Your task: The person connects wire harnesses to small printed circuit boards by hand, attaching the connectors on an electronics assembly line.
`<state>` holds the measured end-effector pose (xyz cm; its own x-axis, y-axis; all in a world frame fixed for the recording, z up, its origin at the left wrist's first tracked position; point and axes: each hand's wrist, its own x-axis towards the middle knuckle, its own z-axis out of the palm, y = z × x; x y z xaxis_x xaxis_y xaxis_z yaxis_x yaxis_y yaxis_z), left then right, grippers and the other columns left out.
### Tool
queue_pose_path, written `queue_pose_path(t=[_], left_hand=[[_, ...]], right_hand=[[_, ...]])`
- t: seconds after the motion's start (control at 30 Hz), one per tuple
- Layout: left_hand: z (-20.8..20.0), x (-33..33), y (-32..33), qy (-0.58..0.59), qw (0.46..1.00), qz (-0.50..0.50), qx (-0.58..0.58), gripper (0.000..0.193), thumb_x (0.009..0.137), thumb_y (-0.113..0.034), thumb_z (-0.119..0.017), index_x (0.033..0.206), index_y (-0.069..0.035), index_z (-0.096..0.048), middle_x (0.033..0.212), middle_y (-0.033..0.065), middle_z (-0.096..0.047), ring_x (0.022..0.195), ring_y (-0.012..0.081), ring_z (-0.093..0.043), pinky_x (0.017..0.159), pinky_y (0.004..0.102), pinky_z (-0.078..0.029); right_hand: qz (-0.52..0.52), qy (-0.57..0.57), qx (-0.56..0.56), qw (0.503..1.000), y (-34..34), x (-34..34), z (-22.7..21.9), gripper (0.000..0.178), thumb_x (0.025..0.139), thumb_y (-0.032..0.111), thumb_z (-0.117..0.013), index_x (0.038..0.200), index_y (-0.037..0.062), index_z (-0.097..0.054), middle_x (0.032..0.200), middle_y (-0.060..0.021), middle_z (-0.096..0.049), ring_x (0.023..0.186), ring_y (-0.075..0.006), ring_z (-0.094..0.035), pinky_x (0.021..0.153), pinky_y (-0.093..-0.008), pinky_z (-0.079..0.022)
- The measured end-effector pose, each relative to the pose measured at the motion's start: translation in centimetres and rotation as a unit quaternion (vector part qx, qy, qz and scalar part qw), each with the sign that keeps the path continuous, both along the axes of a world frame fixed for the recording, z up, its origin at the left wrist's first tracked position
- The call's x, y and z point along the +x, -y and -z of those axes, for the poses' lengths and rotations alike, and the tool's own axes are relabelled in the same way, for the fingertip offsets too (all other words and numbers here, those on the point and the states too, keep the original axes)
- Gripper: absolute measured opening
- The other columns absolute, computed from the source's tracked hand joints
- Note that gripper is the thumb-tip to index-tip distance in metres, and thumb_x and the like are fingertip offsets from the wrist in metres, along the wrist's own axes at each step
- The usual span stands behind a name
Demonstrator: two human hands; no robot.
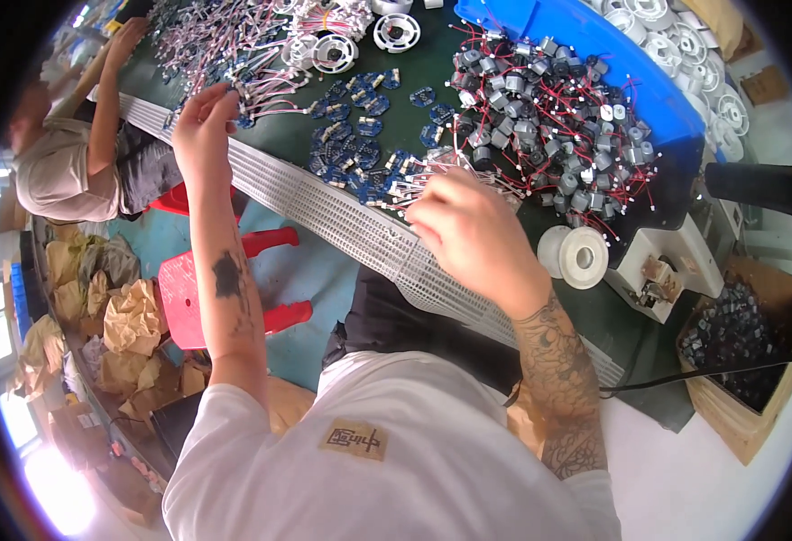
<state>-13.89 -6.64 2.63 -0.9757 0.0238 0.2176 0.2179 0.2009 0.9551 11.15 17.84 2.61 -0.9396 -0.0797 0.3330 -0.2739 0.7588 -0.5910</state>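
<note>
My left hand [205, 131] is raised over the near edge of the table, its thumb and fingers pinched together. Something small and dark shows at its fingertips, too small to name. Beside it lie blue circuit boards with white wire leads, part of a large heap [220, 45]. My right hand [468, 225], slightly blurred, is bent down with curled fingers at a bunch of short white-ended wires [414, 185]; what its fingertips grip is hidden. Between the hands lie several loose round blue circuit boards [333, 149]. Right of them spreads a pile of small grey motors [540, 117] with red wires.
A blue bin [630, 68] lies behind the motors. White plastic wheels [396, 32] sit at the back. A white spool [584, 258] and a white device [662, 270] stand right, above a box of dark parts [739, 343]. A co-worker [71, 167] sits left, near a red stool [184, 298].
</note>
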Motion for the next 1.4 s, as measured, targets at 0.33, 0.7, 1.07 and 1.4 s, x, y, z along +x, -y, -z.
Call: queue_pose_path(t=[0.33, 0.7, 1.07, 1.4], left_hand=[[2.0, -2.1, -1.8, -0.239, 0.907, -0.104, -0.330, 0.025, 0.083, -0.021, -0.075, 0.103, -0.006, -0.075, 0.090, 0.0134, -0.074, 0.075, 0.0225, -0.068, 0.072, 0.0338, -0.053], [1.9, 6.1, -6.0, -0.146, 0.900, 0.180, -0.368, 0.024, 0.078, -0.018, -0.081, 0.092, -0.001, -0.071, 0.089, 0.0143, -0.066, 0.088, 0.0319, -0.061, 0.080, 0.0421, -0.050], [-0.1, 12.5, -6.6, 0.097, 0.943, 0.314, 0.055, 0.020, 0.090, 0.008, -0.060, 0.109, 0.005, -0.063, 0.098, 0.0072, -0.066, 0.088, 0.0133, -0.066, 0.080, 0.0246, -0.053], [0.9, 14.8, -7.0, 0.188, 0.916, 0.345, 0.086, 0.021, 0.093, 0.003, -0.059, 0.113, 0.003, -0.065, 0.099, 0.0061, -0.064, 0.076, 0.0095, -0.061, 0.068, 0.0236, -0.051]], right_hand=[[0.003, 0.006, 0.027, 1.000, 0.8, 0.1, 0.6, 0.006, 0.084, 0.007, -0.064, 0.085, 0.0015, -0.063, 0.086, -0.0088, -0.058, 0.089, -0.0270, -0.059, 0.072, -0.0416, -0.052], [0.161, -0.116, -0.519, 0.832, 0.1, -1.2, -0.2, 0.015, 0.097, -0.001, -0.063, 0.111, -0.0056, -0.062, 0.101, -0.0125, -0.070, 0.090, -0.0144, -0.068, 0.077, -0.0245, -0.053], [0.083, -0.024, -0.366, 0.926, -0.1, -0.7, 0.4, 0.010, 0.090, 0.005, -0.071, 0.097, -0.0007, -0.068, 0.084, -0.0067, -0.070, 0.069, -0.0098, -0.064, 0.061, -0.0248, -0.050], [0.048, 0.033, -0.291, 0.955, 0.0, -0.7, 0.3, 0.008, 0.088, 0.003, -0.070, 0.093, -0.0023, -0.067, 0.081, -0.0070, -0.069, 0.067, -0.0088, -0.063, 0.059, -0.0245, -0.049]])
